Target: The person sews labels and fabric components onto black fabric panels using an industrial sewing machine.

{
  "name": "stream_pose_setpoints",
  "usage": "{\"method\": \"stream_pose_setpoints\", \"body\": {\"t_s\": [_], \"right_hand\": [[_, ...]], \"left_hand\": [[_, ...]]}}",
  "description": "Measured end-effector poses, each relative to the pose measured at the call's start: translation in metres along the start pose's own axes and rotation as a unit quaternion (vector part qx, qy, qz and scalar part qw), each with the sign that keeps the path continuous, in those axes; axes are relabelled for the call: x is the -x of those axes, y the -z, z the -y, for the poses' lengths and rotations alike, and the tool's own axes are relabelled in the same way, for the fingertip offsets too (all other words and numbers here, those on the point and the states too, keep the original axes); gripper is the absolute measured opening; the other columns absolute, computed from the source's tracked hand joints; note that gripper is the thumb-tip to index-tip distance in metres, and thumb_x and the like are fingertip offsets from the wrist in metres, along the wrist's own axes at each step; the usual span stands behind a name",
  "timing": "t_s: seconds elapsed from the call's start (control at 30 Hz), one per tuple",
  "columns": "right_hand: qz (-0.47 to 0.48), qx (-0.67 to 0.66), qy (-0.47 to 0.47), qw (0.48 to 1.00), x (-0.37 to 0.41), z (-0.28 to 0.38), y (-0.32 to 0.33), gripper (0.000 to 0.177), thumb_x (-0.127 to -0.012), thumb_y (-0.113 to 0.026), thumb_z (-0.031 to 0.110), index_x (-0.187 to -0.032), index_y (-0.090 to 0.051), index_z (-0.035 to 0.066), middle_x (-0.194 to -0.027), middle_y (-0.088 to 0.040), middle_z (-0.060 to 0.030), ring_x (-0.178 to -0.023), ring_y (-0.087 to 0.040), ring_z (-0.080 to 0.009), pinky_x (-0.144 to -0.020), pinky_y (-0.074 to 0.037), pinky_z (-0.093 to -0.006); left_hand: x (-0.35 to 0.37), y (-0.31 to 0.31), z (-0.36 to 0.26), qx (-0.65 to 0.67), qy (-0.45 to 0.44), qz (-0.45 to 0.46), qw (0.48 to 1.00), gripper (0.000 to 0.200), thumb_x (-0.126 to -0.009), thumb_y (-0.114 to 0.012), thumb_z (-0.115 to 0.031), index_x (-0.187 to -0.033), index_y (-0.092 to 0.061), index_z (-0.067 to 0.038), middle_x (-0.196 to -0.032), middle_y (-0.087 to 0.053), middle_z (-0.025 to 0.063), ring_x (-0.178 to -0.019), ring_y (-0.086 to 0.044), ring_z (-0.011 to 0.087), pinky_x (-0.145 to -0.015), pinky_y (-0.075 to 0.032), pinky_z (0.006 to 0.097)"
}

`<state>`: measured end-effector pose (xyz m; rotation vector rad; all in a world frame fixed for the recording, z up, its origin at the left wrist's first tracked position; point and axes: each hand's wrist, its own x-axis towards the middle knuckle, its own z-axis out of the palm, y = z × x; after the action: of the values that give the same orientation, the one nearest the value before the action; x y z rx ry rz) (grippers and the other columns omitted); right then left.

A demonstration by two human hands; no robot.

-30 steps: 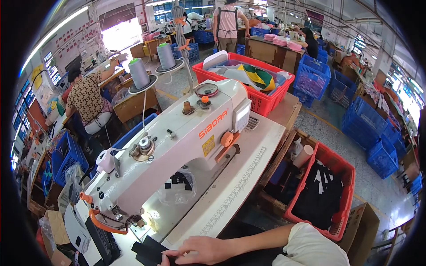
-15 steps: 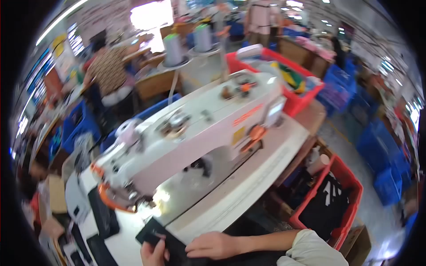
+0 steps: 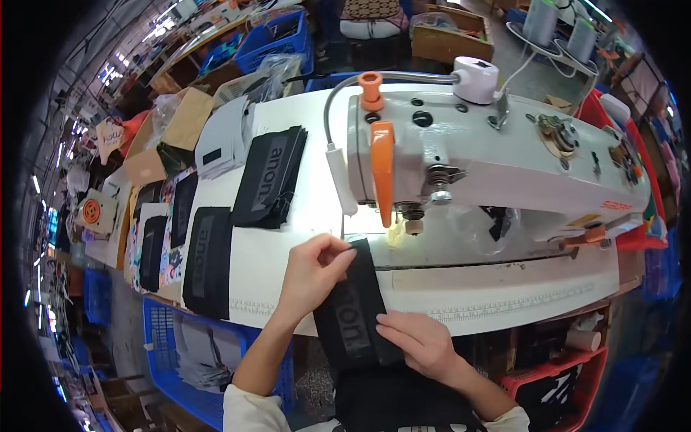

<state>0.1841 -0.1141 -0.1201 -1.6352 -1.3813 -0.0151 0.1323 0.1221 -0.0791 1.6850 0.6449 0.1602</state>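
Note:
A black fabric piece (image 3: 348, 317) with grey "anon." lettering lies over the table's front edge, its narrow upper end just below the sewing machine's needle area (image 3: 413, 225). My left hand (image 3: 313, 273) is closed in a pinch of thumb and forefinger at the upper left edge of this piece. Lower down, my right hand (image 3: 421, 344) grips its right edge, fingers together and thumb hidden. More black cloth (image 3: 374, 399) hangs below the lettered part, toward my lap. The white sewing machine (image 3: 497, 155) with an orange lever stands beyond my hands.
Stacked black lettered pieces (image 3: 270, 176) and another black piece (image 3: 207, 255) lie left on the white table (image 3: 252, 281). Grey sheets (image 3: 224, 140) and a cardboard box (image 3: 183, 119) stand farther back. A blue crate (image 3: 155, 324) and a red crate (image 3: 599, 374) sit below.
My view has turned left and down, so the machine appears farther right. My left hand has moved to the fabric's upper edge, and my right hand now lies at its right side.

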Motion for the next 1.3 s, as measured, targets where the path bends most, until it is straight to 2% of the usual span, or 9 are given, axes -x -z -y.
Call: {"method": "stream_pose_setpoints", "body": {"t_s": [0.1, 0.17, 0.4, 0.53, 0.63, 0.73, 0.9, 1.1, 1.3], "right_hand": [[0.019, 0.026, 0.006, 0.999, -0.012, -0.002, 0.003, 0.037, -0.071, -0.067, -0.004, -0.107, -0.072, 0.002, -0.115, -0.071, -0.0118, -0.104, -0.070, -0.0300, -0.082, -0.056, -0.0383], [0.066, 0.062, 0.003, 0.996, -0.015, -0.003, 0.006, 0.033, -0.074, -0.068, -0.004, -0.106, -0.072, 0.002, -0.114, -0.071, -0.0103, -0.108, -0.068, -0.0286, -0.085, -0.054, -0.0380], [0.094, 0.045, 0.004, 0.995, -0.012, -0.006, 0.003, 0.031, -0.077, -0.069, -0.002, -0.108, -0.071, 0.002, -0.115, -0.071, -0.0090, -0.119, -0.063, -0.0257, -0.091, -0.052, -0.0388], [0.123, 0.040, -0.013, 0.992, -0.014, -0.001, 0.007, 0.036, -0.077, -0.069, -0.002, -0.113, -0.069, 0.003, -0.120, -0.069, -0.0098, -0.123, -0.061, -0.0252, -0.095, -0.049, -0.0398], [0.154, 0.031, -0.033, 0.987, -0.016, 0.008, 0.018, 0.037, -0.077, -0.068, 0.000, -0.115, -0.068, 0.002, -0.123, -0.067, -0.0108, -0.126, -0.059, -0.0254, -0.098, -0.047, -0.0405], [0.191, 0.019, -0.054, 0.980, -0.017, 0.012, 0.023, 0.037, -0.078, -0.065, 0.003, -0.114, -0.067, 0.000, -0.125, -0.065, -0.0124, -0.129, -0.057, -0.0259, -0.102, -0.045, -0.0414], [0.136, 0.042, -0.002, 0.990, -0.007, 0.004, 0.012, 0.029, -0.077, -0.065, 0.002, -0.106, -0.069, 0.000, -0.117, -0.069, -0.0124, -0.123, -0.062, -0.0259, -0.097, -0.048, -0.0408], [0.043, 0.058, 0.012, 0.997, -0.013, -0.004, 0.003, 0.022, -0.074, -0.069, -0.001, -0.096, -0.071, 0.002, -0.107, -0.072, -0.0100, -0.109, -0.069, -0.0250, -0.090, -0.052, -0.0379], [0.056, 0.081, 0.000, 0.995, -0.019, -0.011, 0.005, 0.023, -0.075, -0.067, -0.001, -0.097, -0.070, 0.000, -0.107, -0.072, -0.0116, -0.111, -0.069, -0.0257, -0.090, -0.053, -0.0382]], "left_hand": [[-0.022, 0.001, 0.016, -0.138, -0.076, -0.034, 0.987, 0.012, -0.087, -0.075, -0.008, -0.093, -0.069, 0.002, -0.075, -0.067, 0.0018, -0.061, -0.060, 0.0066, -0.057, -0.049, 0.0217], [-0.025, -0.001, 0.016, -0.162, -0.079, -0.040, 0.983, 0.012, -0.087, -0.075, -0.008, -0.090, -0.069, 0.002, -0.075, -0.067, 0.0018, -0.061, -0.060, 0.0061, -0.056, -0.049, 0.0218], [-0.028, -0.008, 0.013, -0.224, -0.100, -0.058, 0.968, 0.015, -0.082, -0.077, -0.009, -0.079, -0.067, 0.002, -0.074, -0.066, 0.0024, -0.059, -0.059, 0.0065, -0.053, -0.046, 0.0238], [-0.022, -0.015, 0.005, -0.317, -0.141, -0.095, 0.933, 0.016, -0.081, -0.077, -0.010, -0.078, -0.065, 0.000, -0.074, -0.064, 0.0038, -0.063, -0.060, 0.0144, -0.061, -0.048, 0.0289], [-0.020, -0.018, 0.002, -0.438, -0.262, -0.179, 0.841, 0.018, -0.080, -0.077, -0.011, -0.077, -0.063, -0.001, -0.074, -0.063, 0.0055, -0.071, -0.059, 0.0230, -0.069, -0.047, 0.0351], [-0.025, -0.009, 0.003, -0.435, -0.227, -0.115, 0.864, 0.020, -0.080, -0.077, -0.013, -0.077, -0.061, -0.002, -0.075, -0.063, 0.0056, -0.076, -0.058, 0.0254, -0.071, -0.045, 0.0368], [-0.036, -0.003, 0.013, -0.375, -0.224, -0.056, 0.898, 0.019, -0.080, -0.076, -0.014, -0.075, -0.062, -0.002, -0.075, -0.062, 0.0069, -0.075, -0.058, 0.0271, -0.068, -0.042, 0.0383], [-0.062, -0.018, 0.012, -0.309, -0.198, -0.050, 0.929, 0.017, -0.078, -0.073, -0.014, -0.071, -0.060, -0.006, -0.075, -0.062, 0.0100, -0.082, -0.060, 0.0306, -0.076, -0.041, 0.0421], [-0.080, -0.021, 0.010, -0.289, -0.203, -0.054, 0.934, 0.018, -0.076, -0.071, -0.013, -0.068, -0.062, -0.001, -0.076, -0.065, 0.0170, -0.078, -0.062, 0.0375, -0.073, -0.045, 0.0473]]}}
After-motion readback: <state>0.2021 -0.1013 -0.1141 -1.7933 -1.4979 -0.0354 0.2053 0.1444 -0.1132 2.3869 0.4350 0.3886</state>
